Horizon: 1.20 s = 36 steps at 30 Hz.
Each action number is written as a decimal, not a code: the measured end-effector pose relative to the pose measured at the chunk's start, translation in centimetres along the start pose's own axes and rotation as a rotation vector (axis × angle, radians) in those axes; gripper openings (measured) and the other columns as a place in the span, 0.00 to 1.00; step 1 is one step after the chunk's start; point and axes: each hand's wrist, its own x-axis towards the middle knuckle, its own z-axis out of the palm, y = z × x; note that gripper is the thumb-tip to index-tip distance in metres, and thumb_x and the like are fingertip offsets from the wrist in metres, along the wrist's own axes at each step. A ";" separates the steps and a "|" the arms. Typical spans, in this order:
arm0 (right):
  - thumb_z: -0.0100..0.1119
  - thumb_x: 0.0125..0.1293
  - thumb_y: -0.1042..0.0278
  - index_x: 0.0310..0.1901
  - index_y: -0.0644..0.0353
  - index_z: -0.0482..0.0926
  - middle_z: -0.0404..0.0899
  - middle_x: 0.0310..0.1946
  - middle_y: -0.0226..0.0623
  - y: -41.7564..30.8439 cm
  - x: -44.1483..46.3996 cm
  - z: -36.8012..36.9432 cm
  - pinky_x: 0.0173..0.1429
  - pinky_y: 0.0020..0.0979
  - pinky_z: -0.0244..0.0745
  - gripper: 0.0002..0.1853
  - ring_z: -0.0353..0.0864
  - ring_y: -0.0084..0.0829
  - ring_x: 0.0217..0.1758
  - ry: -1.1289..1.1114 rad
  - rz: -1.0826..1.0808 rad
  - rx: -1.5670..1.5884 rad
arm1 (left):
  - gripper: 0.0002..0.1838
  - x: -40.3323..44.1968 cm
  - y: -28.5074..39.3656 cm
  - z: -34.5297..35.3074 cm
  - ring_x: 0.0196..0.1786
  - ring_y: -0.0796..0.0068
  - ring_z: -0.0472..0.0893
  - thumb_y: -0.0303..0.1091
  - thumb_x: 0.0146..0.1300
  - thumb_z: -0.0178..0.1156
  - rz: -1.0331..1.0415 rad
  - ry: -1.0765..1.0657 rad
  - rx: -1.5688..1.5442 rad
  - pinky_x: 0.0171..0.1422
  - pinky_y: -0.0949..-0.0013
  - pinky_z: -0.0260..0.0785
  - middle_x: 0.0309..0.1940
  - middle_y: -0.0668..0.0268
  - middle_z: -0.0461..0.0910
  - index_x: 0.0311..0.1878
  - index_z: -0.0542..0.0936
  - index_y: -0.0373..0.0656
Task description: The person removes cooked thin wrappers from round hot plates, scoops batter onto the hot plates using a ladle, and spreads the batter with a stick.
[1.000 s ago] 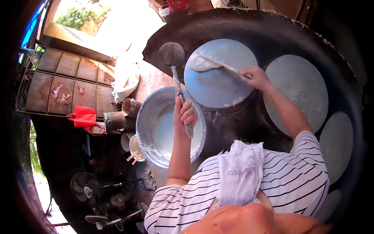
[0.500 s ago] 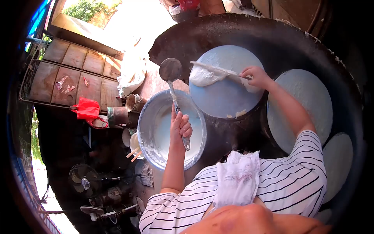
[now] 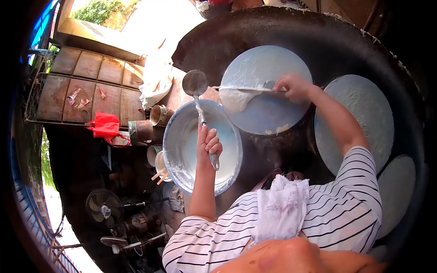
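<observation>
My left hand (image 3: 209, 143) is wrapped round the handle of a ladle (image 3: 195, 83), raised above a wide basin (image 3: 172, 150) of white batter (image 3: 227, 154). Batter coats part of the ladle's handle. My right hand (image 3: 293, 88), slightly blurred, grips a long thin batter-coated spreader (image 3: 248, 88) lying across a round griddle plate (image 3: 287, 116). Just below the spreader is a thick pool of batter (image 3: 236, 101) at the plate's left side. A thin pale film covers the plate's far part (image 3: 268, 59).
To the right are a second round plate (image 3: 359, 118) with a pale layer and a third (image 3: 397, 195). A dark curved rim (image 3: 291, 18) surrounds them. Left of the basin stand small pots (image 3: 141, 131), a red bag (image 3: 105, 126), a tiled counter (image 3: 82, 95) and a fan (image 3: 104, 207).
My right hand has drawn the spreader toward me over the plate, and the batter pool has moved down with it. The far part now shows a thin film. My left hand still holds the ladle.
</observation>
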 end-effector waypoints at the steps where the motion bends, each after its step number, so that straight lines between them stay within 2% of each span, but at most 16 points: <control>1: 0.59 0.43 0.84 0.40 0.60 0.84 0.82 0.38 0.37 -0.2 -0.5 0.5 0.40 0.29 0.72 0.19 0.77 0.33 0.38 -0.047 -0.068 -0.014 | 0.19 -0.6 0.4 -0.2 0.13 0.88 0.56 0.36 0.75 0.40 -0.023 0.015 -0.012 0.13 0.84 0.52 0.18 0.75 0.55 0.66 0.64 0.63; 4: 0.59 0.40 0.84 0.38 0.61 0.85 0.82 0.37 0.36 -1.4 -5.3 -2.9 0.36 0.27 0.71 0.19 0.79 0.32 0.35 -0.130 0.048 0.066 | 0.21 -3.7 1.5 -1.9 0.13 0.89 0.56 0.36 0.75 0.43 -0.075 0.100 0.277 0.13 0.84 0.52 0.18 0.75 0.55 0.68 0.62 0.70; 6: 0.58 0.39 0.83 0.38 0.62 0.84 0.82 0.39 0.37 0.4 -6.3 -3.1 0.39 0.27 0.73 0.19 0.80 0.32 0.38 -0.058 0.211 0.115 | 0.22 -3.6 -0.1 -2.6 0.13 0.89 0.56 0.35 0.75 0.42 -0.148 0.178 0.094 0.13 0.84 0.52 0.18 0.76 0.55 0.67 0.62 0.71; 9: 0.59 0.39 0.83 0.37 0.63 0.84 0.82 0.41 0.38 0.5 -7.1 0.6 0.45 0.28 0.75 0.18 0.81 0.32 0.44 0.137 0.014 -0.037 | 0.23 -2.0 -3.0 -3.2 0.13 0.89 0.54 0.34 0.74 0.42 -0.248 0.154 0.068 0.13 0.84 0.49 0.18 0.76 0.54 0.68 0.60 0.73; 12: 0.55 0.41 0.89 0.38 0.66 0.83 0.81 0.40 0.39 -3.8 -11.3 0.6 0.50 0.30 0.75 0.18 0.80 0.34 0.46 0.110 0.133 0.072 | 0.23 -4.0 -3.7 -3.3 0.13 0.89 0.53 0.35 0.74 0.42 -0.240 0.107 0.316 0.13 0.83 0.48 0.17 0.77 0.53 0.68 0.60 0.73; 15: 0.55 0.45 0.87 0.38 0.65 0.82 0.81 0.40 0.40 -3.2 -12.4 2.6 0.50 0.31 0.75 0.16 0.80 0.37 0.45 0.332 0.099 -0.052 | 0.23 -3.0 -3.3 -2.7 0.13 0.88 0.54 0.35 0.74 0.43 -0.305 0.151 0.156 0.13 0.83 0.48 0.17 0.77 0.53 0.69 0.60 0.71; 19: 0.61 0.47 0.82 0.37 0.57 0.83 0.80 0.41 0.33 -7.7 -15.1 7.0 0.48 0.34 0.74 0.13 0.77 0.38 0.41 0.347 -0.005 -0.386 | 0.23 -3.1 -1.7 -3.7 0.14 0.87 0.56 0.36 0.75 0.41 -0.385 -0.137 -0.070 0.13 0.84 0.49 0.18 0.74 0.55 0.69 0.59 0.71; 21: 0.62 0.48 0.82 0.38 0.58 0.82 0.81 0.40 0.32 -12.1 -19.3 10.0 0.45 0.32 0.75 0.14 0.80 0.33 0.39 0.463 0.151 -0.400 | 0.24 -5.4 1.7 -3.3 0.14 0.87 0.57 0.37 0.76 0.38 -0.412 -0.414 -0.155 0.13 0.84 0.53 0.20 0.72 0.57 0.71 0.55 0.75; 23: 0.60 0.50 0.83 0.41 0.60 0.81 0.82 0.41 0.31 -14.1 -16.6 17.5 0.41 0.27 0.75 0.14 0.81 0.26 0.37 0.790 0.328 0.288 | 0.22 -5.7 4.7 -4.5 0.13 0.87 0.57 0.38 0.76 0.37 -0.377 -0.533 -0.128 0.13 0.84 0.54 0.20 0.72 0.57 0.70 0.57 0.72; 25: 0.54 0.54 0.82 0.52 0.64 0.72 0.81 0.42 0.34 -17.8 -7.6 23.5 0.31 0.20 0.69 0.20 0.80 0.20 0.35 0.733 0.457 0.727 | 0.19 -5.7 6.5 -4.1 0.12 0.88 0.58 0.39 0.76 0.37 -0.297 -0.500 -0.047 0.11 0.85 0.55 0.19 0.73 0.58 0.67 0.63 0.65; 27: 0.53 0.56 0.79 0.48 0.62 0.73 0.81 0.40 0.34 -16.1 1.3 30.2 0.28 0.25 0.67 0.16 0.77 0.22 0.28 0.700 0.386 0.914 | 0.18 -5.7 7.5 -4.6 0.11 0.90 0.57 0.40 0.76 0.37 -0.306 -0.497 -0.122 0.10 0.86 0.55 0.18 0.74 0.58 0.66 0.65 0.61; 30: 0.53 0.59 0.76 0.45 0.62 0.76 0.78 0.34 0.37 -10.3 8.0 36.1 0.31 0.34 0.68 0.12 0.75 0.27 0.27 1.130 0.042 -0.293 | 0.21 -7.8 10.4 -6.5 0.11 0.90 0.57 0.38 0.76 0.37 -0.308 -0.689 -0.143 0.10 0.87 0.54 0.19 0.73 0.57 0.69 0.59 0.67; 31: 0.53 0.60 0.75 0.46 0.62 0.76 0.77 0.32 0.38 -10.8 7.9 37.1 0.33 0.36 0.68 0.12 0.74 0.28 0.26 1.160 0.108 -0.269 | 0.22 -8.5 11.6 -6.9 0.11 0.89 0.55 0.38 0.76 0.37 -0.271 -0.680 -0.090 0.10 0.86 0.51 0.20 0.72 0.57 0.70 0.57 0.69; 33: 0.52 0.64 0.73 0.51 0.57 0.76 0.73 0.27 0.36 -13.5 5.4 42.2 0.28 0.34 0.65 0.14 0.69 0.26 0.21 1.244 0.350 0.256 | 0.25 -10.0 13.8 -7.5 0.11 0.87 0.52 0.37 0.75 0.39 -0.234 -0.624 0.055 0.11 0.83 0.46 0.22 0.72 0.56 0.72 0.53 0.74; 35: 0.51 0.69 0.69 0.59 0.47 0.73 0.66 0.22 0.28 -19.8 2.8 41.5 0.17 0.26 0.59 0.18 0.60 0.20 0.14 1.270 0.549 1.196 | 0.26 -10.3 14.4 -7.4 0.11 0.87 0.52 0.36 0.75 0.39 -0.278 -0.650 -0.019 0.11 0.83 0.46 0.21 0.72 0.56 0.72 0.52 0.74; 36: 0.51 0.69 0.69 0.60 0.46 0.73 0.66 0.22 0.27 -20.3 1.7 42.6 0.16 0.24 0.57 0.18 0.58 0.18 0.13 1.314 0.567 1.180 | 0.26 -10.7 14.4 -7.4 0.11 0.87 0.52 0.36 0.75 0.40 -0.288 -0.628 -0.041 0.11 0.82 0.46 0.21 0.72 0.56 0.72 0.52 0.74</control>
